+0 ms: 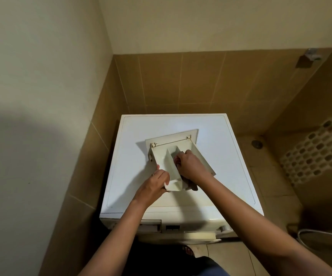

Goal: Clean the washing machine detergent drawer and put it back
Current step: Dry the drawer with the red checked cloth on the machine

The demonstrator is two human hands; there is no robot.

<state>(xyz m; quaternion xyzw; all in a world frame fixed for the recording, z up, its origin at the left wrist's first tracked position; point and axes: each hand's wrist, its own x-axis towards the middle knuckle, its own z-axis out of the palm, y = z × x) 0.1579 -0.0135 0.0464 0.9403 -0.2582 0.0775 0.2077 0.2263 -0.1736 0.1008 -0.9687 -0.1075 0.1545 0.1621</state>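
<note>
I see both bare forearms stretched forward and converging. My left hand (154, 183) is curled in a grip, a ring on one finger. My right hand (191, 166) is bent down at the wrist, fingers tucked under.

A home bathroom or wet laundry corner, going by the fittings. White front-loading washing machine (181, 166) pushed into a narrow corner, with tan wall tiles (181, 80) up to mid-height and plain cream paint above. Tiled floor with a round floor drain (257, 143) just behind the machine on the right. Band of small mosaic tiles (318, 148) on the right-hand wall, a metal wall fitting (311, 53) high up, and a looped shower hose (308, 234) down low at the right.
</note>
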